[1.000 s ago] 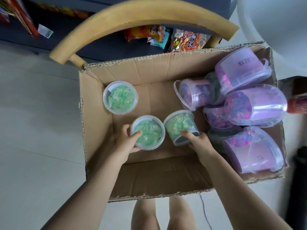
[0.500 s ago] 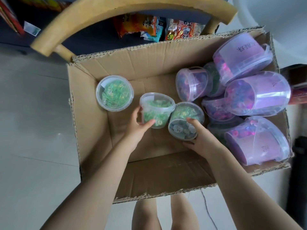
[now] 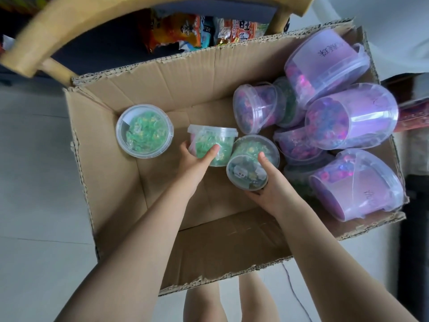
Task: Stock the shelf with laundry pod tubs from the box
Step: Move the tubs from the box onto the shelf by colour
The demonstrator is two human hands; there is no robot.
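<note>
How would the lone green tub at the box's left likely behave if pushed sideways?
The tub stands upright and looks squat, so it would probably slide rather than tip. It looks full, so it likely has some heft. Being round, it might roll if laid on its side.

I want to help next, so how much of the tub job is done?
Maybe some: the box shows bare cardboard, but no shelved tubs are visible. In hand: the left hand grips one green tub, the right hand a second green tub, tilted. Left: a third green tub and a pile of purple tubs in the box.
</note>
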